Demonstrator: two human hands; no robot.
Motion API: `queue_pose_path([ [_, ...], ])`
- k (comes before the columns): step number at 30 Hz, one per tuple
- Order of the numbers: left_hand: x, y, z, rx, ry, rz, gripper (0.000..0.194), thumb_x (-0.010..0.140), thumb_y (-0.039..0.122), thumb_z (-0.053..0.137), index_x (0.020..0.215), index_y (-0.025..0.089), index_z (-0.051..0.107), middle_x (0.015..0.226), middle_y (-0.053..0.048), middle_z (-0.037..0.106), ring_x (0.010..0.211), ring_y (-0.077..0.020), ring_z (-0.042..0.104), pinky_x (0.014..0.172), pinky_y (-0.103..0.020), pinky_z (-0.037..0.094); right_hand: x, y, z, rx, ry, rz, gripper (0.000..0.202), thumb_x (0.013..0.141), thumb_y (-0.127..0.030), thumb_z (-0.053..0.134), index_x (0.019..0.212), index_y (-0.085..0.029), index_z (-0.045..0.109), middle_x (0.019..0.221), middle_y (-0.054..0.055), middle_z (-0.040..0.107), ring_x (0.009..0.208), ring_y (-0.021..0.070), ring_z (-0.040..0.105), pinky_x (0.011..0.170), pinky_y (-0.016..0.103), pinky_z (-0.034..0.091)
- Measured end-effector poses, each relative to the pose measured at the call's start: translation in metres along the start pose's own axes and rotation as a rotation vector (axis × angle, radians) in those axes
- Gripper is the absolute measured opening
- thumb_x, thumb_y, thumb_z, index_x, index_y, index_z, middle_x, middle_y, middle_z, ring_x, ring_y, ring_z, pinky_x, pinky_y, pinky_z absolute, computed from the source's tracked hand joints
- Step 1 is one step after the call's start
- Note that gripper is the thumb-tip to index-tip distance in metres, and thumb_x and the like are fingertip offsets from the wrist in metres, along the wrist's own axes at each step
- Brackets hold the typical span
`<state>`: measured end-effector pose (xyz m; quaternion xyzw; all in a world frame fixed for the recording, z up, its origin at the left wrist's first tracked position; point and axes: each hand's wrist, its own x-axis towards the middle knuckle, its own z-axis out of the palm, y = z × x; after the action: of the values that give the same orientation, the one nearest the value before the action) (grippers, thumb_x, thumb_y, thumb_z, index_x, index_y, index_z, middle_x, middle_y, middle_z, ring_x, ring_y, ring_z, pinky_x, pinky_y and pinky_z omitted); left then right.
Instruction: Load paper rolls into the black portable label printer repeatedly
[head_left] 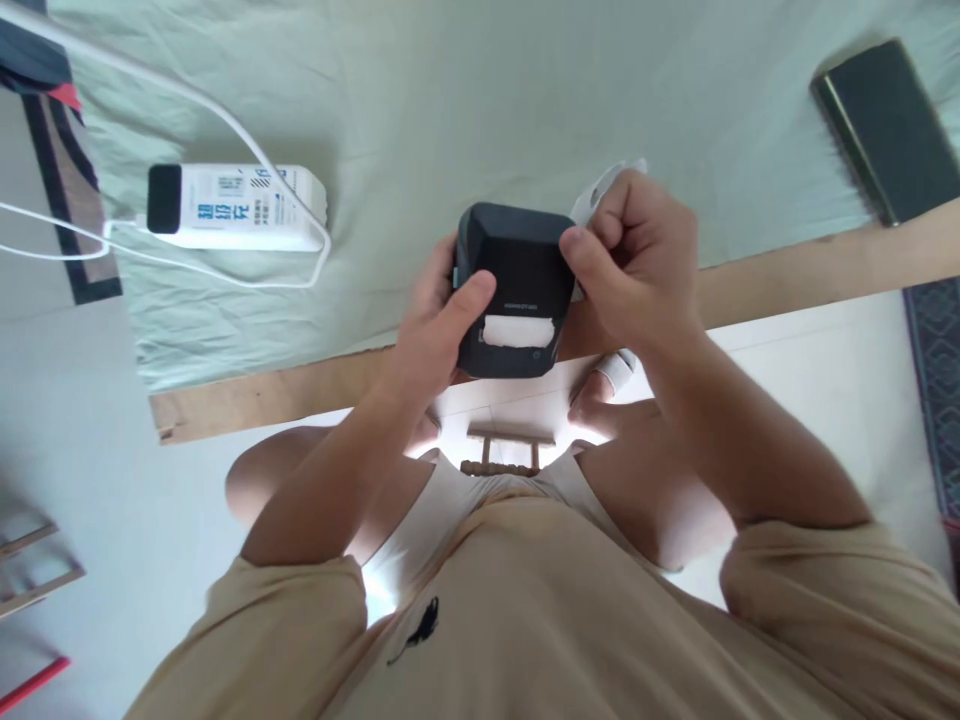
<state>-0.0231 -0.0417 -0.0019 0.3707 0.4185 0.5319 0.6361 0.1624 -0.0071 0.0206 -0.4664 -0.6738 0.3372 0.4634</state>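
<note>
A small black label printer point(517, 260) is held in front of me, above the front edge of the cloth-covered surface. White paper point(519, 331) shows in the window on its upper face. My left hand point(435, 325) is wrapped round the printer's left side, its thumb on the top face. At the upper right corner, my right hand point(637, 255) is closed with the thumb by the printer's edge. A white strip point(600, 190) curls out beside those fingers, partly hidden by them; I cannot tell what it is attached to.
On the pale green cloth point(405, 110), a white power strip point(240, 207) lies at left with a white cable point(202, 97) looping over it. A dark phone-like slab point(889, 130) rests at far right. The wooden edge point(285, 390) runs along the front.
</note>
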Motion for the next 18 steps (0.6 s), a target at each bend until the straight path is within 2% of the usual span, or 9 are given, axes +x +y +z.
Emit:
queue_pose_path([
  [3, 0.001, 0.000, 0.005, -0.103, 0.049, -0.009, 0.032, 0.098, 0.049, 0.059, 0.110, 0.021, 0.071, 0.101, -0.004, 0.075, 0.114, -0.0242, 0.070, 0.090, -0.033, 0.058, -0.010, 0.006, 0.007, -0.055, 0.016, -0.030, 0.046, 0.093, -0.042, 0.067, 0.070, -0.024, 0.032, 0.063, -0.005, 0.032, 0.056, 0.0105, 0.037, 0.057, 0.028, 0.040],
  [5, 0.001, -0.001, 0.007, -0.125, 0.126, -0.013, 0.030, 0.098, 0.048, 0.060, 0.102, 0.020, 0.072, 0.096, -0.003, 0.075, 0.112, -0.0231, 0.069, 0.095, -0.031, 0.055, -0.016, 0.010, 0.007, -0.058, -0.019, -0.013, 0.045, 0.094, -0.046, 0.066, 0.071, -0.025, 0.033, 0.062, -0.006, 0.033, 0.053, 0.0102, 0.036, 0.054, 0.028, 0.041],
  [8, 0.001, 0.001, 0.009, -0.115, 0.185, -0.034, 0.026, 0.097, 0.044, 0.064, 0.092, 0.019, 0.072, 0.081, 0.000, 0.071, 0.091, -0.0176, 0.068, 0.081, -0.026, 0.052, -0.018, 0.013, 0.004, -0.026, -0.090, 0.012, 0.045, 0.093, -0.048, 0.065, 0.072, -0.025, 0.033, 0.059, -0.006, 0.035, 0.050, 0.0094, 0.034, 0.050, 0.028, 0.041],
  [11, 0.000, 0.006, 0.010, -0.169, 0.160, -0.074, 0.027, 0.099, 0.040, 0.062, 0.085, 0.020, 0.072, 0.075, 0.001, 0.067, 0.073, -0.0138, 0.061, 0.066, -0.025, 0.049, -0.013, 0.013, 0.000, 0.007, -0.168, 0.003, 0.046, 0.089, -0.048, 0.069, 0.073, -0.026, 0.033, 0.058, -0.007, 0.037, 0.050, 0.0091, 0.035, 0.049, 0.028, 0.040],
  [15, 0.001, 0.013, 0.012, -0.218, 0.202, -0.108, 0.025, 0.100, 0.029, 0.060, 0.083, 0.018, 0.073, 0.073, 0.001, 0.067, 0.064, -0.0113, 0.056, 0.057, -0.023, 0.045, -0.010, 0.010, -0.007, 0.044, -0.298, 0.008, 0.045, 0.083, -0.039, 0.076, 0.078, -0.026, 0.033, 0.062, -0.009, 0.040, 0.049, 0.0075, 0.039, 0.045, 0.025, 0.035],
  [18, 0.002, 0.016, 0.012, -0.222, 0.245, -0.127, 0.028, 0.100, 0.028, 0.060, 0.077, 0.016, 0.071, 0.069, 0.001, 0.066, 0.059, -0.0101, 0.054, 0.052, -0.022, 0.042, -0.012, 0.007, -0.013, 0.038, -0.357, 0.037, 0.046, 0.079, -0.029, 0.081, 0.081, -0.026, 0.035, 0.064, -0.009, 0.044, 0.050, 0.0071, 0.044, 0.044, 0.024, 0.032],
])
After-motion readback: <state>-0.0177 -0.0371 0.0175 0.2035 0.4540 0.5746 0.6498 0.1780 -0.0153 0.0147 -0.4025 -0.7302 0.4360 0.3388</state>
